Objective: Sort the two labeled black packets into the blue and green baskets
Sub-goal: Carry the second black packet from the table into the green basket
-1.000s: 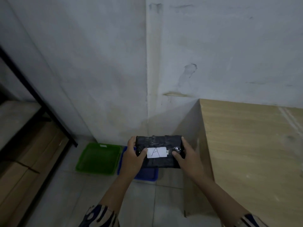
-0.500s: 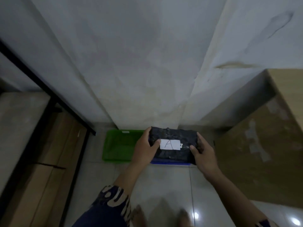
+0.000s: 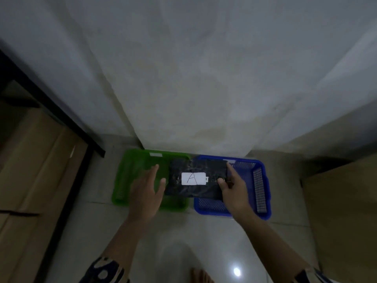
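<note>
The right hand (image 3: 232, 186) pinches the black packet (image 3: 195, 180) marked A above the green basket (image 3: 130, 180) and blue basket (image 3: 259, 188); the left hand (image 3: 146, 188) is spread wide, holding nothing

You see two baskets side by side against the wall (image 3: 204, 78), left basket (image 3: 130, 180) touching right basket (image 3: 259, 186); the packet (image 3: 195, 178) seemingly straddles both.

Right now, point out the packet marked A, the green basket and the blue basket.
packet marked A (image 3: 193, 178): head view, on its white label.
green basket (image 3: 130, 172): head view, on its bare floor, left part.
blue basket (image 3: 259, 188): head view, on its right wall.
</note>
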